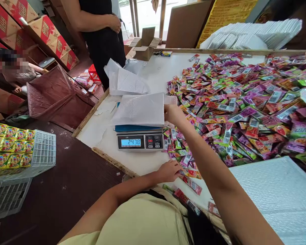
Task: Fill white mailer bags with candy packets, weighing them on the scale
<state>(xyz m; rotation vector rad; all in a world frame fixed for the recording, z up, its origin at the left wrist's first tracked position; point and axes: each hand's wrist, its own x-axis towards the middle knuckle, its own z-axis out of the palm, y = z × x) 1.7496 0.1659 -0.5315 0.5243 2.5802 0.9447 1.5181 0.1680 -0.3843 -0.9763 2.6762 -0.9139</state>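
White pouch (pixel 140 110) on scale (pixel 140 141), right hand (pixel 173 115) at edge, tabletop (pixel 103 134) room alongside

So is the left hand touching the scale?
Apart. The head view shows a strip of white tabletop between the left hand and the scale's front edge.

Bare tabletop (pixel 96 127) left of scale (pixel 140 141); packet heap (pixel 234 102) blocks right; behind pouch (pixel 140 110), unclear.
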